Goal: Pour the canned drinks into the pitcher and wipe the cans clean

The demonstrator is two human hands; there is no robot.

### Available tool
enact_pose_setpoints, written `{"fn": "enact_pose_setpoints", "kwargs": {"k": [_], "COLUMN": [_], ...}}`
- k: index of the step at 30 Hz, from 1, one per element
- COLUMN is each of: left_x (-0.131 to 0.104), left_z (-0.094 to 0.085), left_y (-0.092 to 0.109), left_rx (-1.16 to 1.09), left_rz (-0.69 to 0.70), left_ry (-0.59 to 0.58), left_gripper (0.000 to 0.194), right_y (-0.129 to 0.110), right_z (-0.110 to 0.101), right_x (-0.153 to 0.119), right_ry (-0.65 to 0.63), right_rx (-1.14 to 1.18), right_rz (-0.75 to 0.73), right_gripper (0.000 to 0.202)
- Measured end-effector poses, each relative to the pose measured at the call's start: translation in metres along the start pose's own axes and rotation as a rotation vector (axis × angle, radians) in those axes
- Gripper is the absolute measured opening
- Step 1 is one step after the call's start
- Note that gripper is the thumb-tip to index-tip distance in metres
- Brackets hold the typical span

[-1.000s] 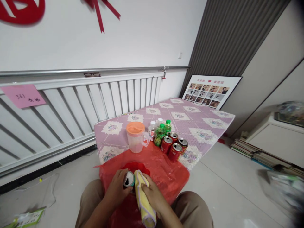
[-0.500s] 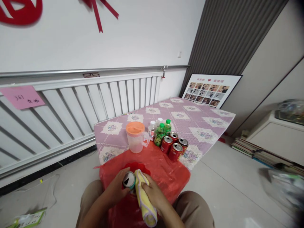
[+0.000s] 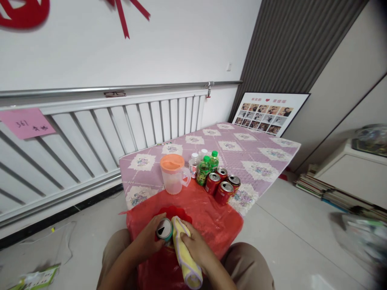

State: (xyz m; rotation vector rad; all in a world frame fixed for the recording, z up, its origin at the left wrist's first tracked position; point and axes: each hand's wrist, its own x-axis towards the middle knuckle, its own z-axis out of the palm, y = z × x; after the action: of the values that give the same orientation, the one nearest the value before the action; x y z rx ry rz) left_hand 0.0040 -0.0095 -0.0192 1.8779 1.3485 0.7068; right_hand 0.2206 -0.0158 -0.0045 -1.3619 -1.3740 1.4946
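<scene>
My left hand (image 3: 148, 243) grips a green drink can (image 3: 165, 229) with an opened silver top, held over my lap at the bottom middle. My right hand (image 3: 195, 249) holds a yellow cloth (image 3: 185, 259) pressed against the can's right side. Both sit above a red plastic sheet (image 3: 211, 219) draped over the near end of a low table. Further along the table stand three red cans (image 3: 222, 185), two green-capped bottles (image 3: 207, 169), small white-capped bottles (image 3: 194, 163) and a clear jug with an orange lid (image 3: 173, 174).
The table has a purple patterned cover (image 3: 242, 151) and stands beside a white radiator (image 3: 90, 141) with a pink note (image 3: 27, 123). A framed photo board (image 3: 267, 114) leans at the far end. Stacked books (image 3: 326, 195) and a white cabinet (image 3: 347, 173) lie right.
My right hand has slid the yellow cloth slightly down and right along the can. The camera view drifted a little; the things on the table have not moved.
</scene>
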Motion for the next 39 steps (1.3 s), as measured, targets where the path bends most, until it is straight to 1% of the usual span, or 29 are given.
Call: {"fn": "enact_pose_setpoints", "kwargs": {"k": [3, 9, 13, 16, 18, 20, 24, 26, 27, 29, 31, 35, 39], "left_x": [0.000, 0.003, 0.004, 0.003, 0.002, -0.001, -0.006, -0.007, -0.007, -0.007, -0.006, -0.003, -0.001], "left_z": [0.000, -0.004, -0.008, -0.008, -0.004, 0.002, 0.014, 0.017, 0.018, 0.018, 0.017, 0.010, 0.002], "left_y": [-0.001, 0.004, 0.005, 0.002, 0.000, 0.001, 0.010, 0.017, 0.019, 0.021, 0.019, 0.012, 0.007], "left_rx": [0.016, 0.004, 0.020, 0.046, 0.088, 0.138, 0.224, 0.249, 0.253, 0.245, 0.222, 0.169, 0.127], "left_rz": [0.011, 0.028, 0.021, 0.024, 0.031, 0.012, -0.136, -0.194, -0.200, -0.173, -0.122, -0.035, 0.005], "left_ry": [0.008, -0.042, -0.085, -0.070, -0.031, 0.033, 0.215, 0.276, 0.289, 0.284, 0.270, 0.223, 0.122], "left_gripper": [0.080, 0.078, 0.079, 0.081, 0.080, 0.081, 0.083, 0.074, 0.067, 0.056, 0.051, 0.059, 0.065], "right_y": [0.000, -0.003, 0.002, 0.005, 0.004, 0.003, 0.002, 0.002, 0.001, -0.002, -0.007, -0.014, -0.007], "right_z": [-0.003, -0.003, -0.003, -0.005, -0.006, -0.007, -0.007, -0.006, -0.005, -0.005, -0.005, -0.005, -0.004], "right_x": [-0.001, 0.001, 0.002, 0.000, 0.000, -0.001, -0.003, -0.004, -0.005, -0.006, -0.006, -0.004, -0.001], "right_ry": [-0.001, 0.047, 0.005, -0.018, -0.018, -0.018, -0.020, -0.003, 0.009, 0.025, 0.024, 0.038, 0.038], "right_rx": [-0.009, 0.012, -0.030, -0.051, -0.057, -0.056, -0.041, -0.037, -0.035, -0.027, -0.017, -0.008, -0.025], "right_rz": [-0.015, -0.060, -0.041, -0.029, -0.028, -0.026, -0.005, -0.011, -0.016, -0.022, -0.023, -0.046, -0.044], "right_gripper": [0.052, 0.053, 0.050, 0.050, 0.050, 0.050, 0.051, 0.050, 0.050, 0.049, 0.050, 0.052, 0.051]}}
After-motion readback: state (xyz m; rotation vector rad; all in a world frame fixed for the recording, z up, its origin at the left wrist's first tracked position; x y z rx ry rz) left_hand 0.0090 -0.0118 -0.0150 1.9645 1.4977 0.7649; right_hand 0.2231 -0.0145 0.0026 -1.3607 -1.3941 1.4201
